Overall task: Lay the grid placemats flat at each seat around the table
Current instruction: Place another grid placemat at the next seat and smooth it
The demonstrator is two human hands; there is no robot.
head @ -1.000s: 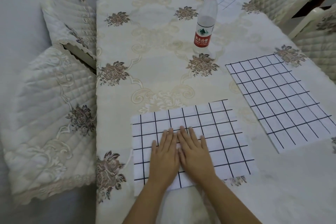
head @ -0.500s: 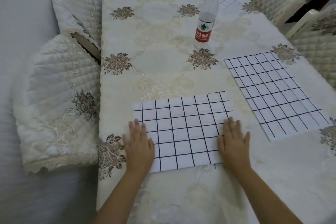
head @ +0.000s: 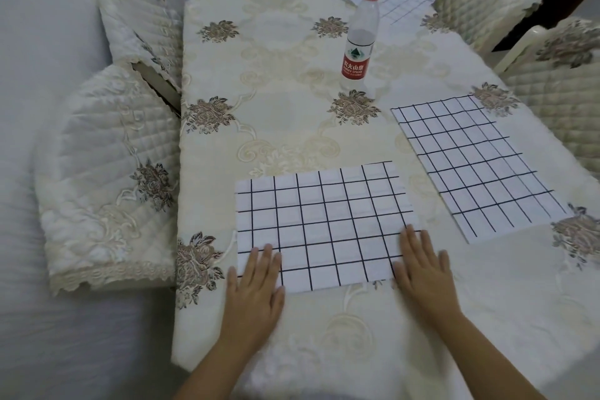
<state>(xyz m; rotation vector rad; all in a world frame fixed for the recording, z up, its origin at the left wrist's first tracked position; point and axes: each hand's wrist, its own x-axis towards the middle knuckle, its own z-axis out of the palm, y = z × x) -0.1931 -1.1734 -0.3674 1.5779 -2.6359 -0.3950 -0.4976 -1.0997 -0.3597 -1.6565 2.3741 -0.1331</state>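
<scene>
A white placemat (head: 324, 224) ruled with a black grid lies flat and smooth on the cream floral tablecloth (head: 276, 75), on my side of the water bottle (head: 358, 39). My left hand (head: 256, 289) and right hand (head: 422, 269) rest palm-down, fingers straight, on its two corners farthest from the bottle, gripping nothing. Half a second ago they pressed higher along its side edges; a second ago they lay together mid-mat.

I see soft, even light, a little dim and greyish. Shadows beside the bottle (head: 360, 36) are very faint. The wide lens bends the edges of the table (head: 276, 75); the left chair cover (head: 107, 178) looks slightly blurred.
</scene>
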